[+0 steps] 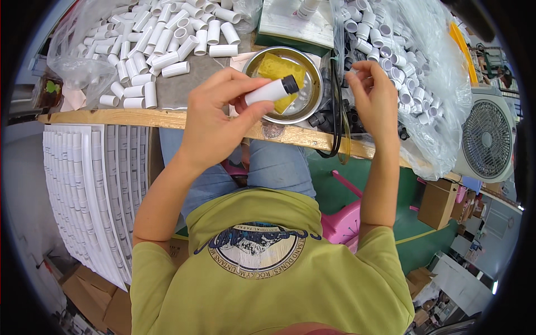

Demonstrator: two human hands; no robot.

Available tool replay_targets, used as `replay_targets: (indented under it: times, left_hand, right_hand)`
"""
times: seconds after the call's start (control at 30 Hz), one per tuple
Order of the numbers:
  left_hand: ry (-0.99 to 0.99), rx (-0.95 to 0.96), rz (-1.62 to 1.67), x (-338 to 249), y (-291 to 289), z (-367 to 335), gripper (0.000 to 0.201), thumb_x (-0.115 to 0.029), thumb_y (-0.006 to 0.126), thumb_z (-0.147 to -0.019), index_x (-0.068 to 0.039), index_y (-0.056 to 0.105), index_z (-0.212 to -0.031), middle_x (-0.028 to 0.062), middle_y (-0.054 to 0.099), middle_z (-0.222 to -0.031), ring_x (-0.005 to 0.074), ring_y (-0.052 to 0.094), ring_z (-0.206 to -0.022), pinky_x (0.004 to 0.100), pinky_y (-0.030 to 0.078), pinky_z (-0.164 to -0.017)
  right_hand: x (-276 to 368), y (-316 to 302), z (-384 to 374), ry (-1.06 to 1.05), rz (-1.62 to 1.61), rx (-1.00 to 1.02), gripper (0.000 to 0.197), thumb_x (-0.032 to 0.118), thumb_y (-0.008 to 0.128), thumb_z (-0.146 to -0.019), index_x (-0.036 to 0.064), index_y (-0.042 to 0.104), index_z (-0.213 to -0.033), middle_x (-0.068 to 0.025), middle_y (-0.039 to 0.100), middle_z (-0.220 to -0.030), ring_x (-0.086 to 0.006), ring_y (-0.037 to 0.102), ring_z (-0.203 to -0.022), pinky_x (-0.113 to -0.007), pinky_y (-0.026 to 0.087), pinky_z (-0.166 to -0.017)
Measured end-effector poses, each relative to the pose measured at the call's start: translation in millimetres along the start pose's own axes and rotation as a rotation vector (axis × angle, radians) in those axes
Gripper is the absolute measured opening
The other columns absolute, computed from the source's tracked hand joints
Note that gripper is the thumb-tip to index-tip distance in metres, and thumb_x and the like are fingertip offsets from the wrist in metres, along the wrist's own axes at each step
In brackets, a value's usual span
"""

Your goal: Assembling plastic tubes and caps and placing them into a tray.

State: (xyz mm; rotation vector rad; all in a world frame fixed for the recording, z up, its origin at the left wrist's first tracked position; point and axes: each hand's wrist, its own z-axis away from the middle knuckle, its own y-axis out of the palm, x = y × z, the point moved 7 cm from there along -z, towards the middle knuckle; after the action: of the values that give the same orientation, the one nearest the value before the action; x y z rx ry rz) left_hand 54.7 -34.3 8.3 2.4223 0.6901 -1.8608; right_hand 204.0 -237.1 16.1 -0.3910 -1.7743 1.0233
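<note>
My left hand (220,114) grips a white plastic tube (266,93) between thumb and fingers, over a round metal bowl (316,99). A black ring-shaped end piece (290,84) sits on the tube's right end. A wet yellow sponge (273,67) lies in the bowl, partly hidden by the tube. My right hand (375,92) is right of the bowl, thumb and index finger curled close together; what they hold, if anything, I cannot make out. Below and beside it lie black plastic pieces (321,120), partly covered by the hand and black cables (336,106).
White tubes (167,42) are heaped at the left on clear plastic. Short white fittings (399,70) fill a clear bag (446,123) at the right. A white-topped box (296,25) stands behind the bowl. A wooden edge (139,117) borders the bench; a fan (487,134) stands far right.
</note>
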Motion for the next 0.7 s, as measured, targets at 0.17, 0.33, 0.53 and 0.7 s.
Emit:
replay_targets:
  times: [0.17,0.33,0.53,0.7]
  left_hand:
    - [-0.083,0.041,0.183,12,9,-5,0.030,-0.003,0.073,-0.075,-0.001,0.068,-0.104,0.0029,0.060,-0.088,0.0060,0.051,-0.067,0.0192,0.042,-0.058]
    - [-0.106,0.067,0.144,16,7,0,0.029,-0.004,0.072,-0.077,0.000,0.068,-0.105,0.0031,0.059,-0.090,0.0061,0.051,-0.068,0.0197,0.043,-0.060]
    - [-0.103,0.096,0.191,10,12,-11,0.029,-0.004,0.072,-0.077,0.000,0.067,-0.106,0.0033,0.058,-0.090,0.0059,0.053,-0.072,0.0188,0.044,-0.062]
    - [-0.106,0.035,0.260,13,15,-15,0.028,-0.005,0.072,-0.078,0.001,0.067,-0.105,0.0026,0.057,-0.089,0.0058,0.054,-0.072,0.0190,0.044,-0.061]
  right_hand:
    - [-29,14,-34,-0.283,0.424,-0.059,0.027,0.024,0.061,-0.086,0.0007,0.061,-0.100,-0.0154,0.064,-0.083,-0.0341,0.062,-0.077,-0.041,0.048,-0.071]
    - [-29,-17,-49,-0.102,0.384,0.039,0.021,0.019,0.062,-0.082,0.0052,0.063,-0.098,-0.0152,0.064,-0.093,-0.0340,0.061,-0.088,-0.042,0.049,-0.075]
    - [-28,0,-68,-0.325,0.608,-0.058,0.032,0.013,0.065,-0.079,0.0068,0.057,-0.109,-0.0135,0.062,-0.100,-0.0334,0.061,-0.092,-0.041,0.049,-0.078]
    - [-3,-14,-50,-0.313,0.483,-0.032,0.029,0.011,0.065,-0.080,0.0036,0.061,-0.107,-0.0149,0.060,-0.102,-0.0344,0.059,-0.093,-0.041,0.047,-0.080]
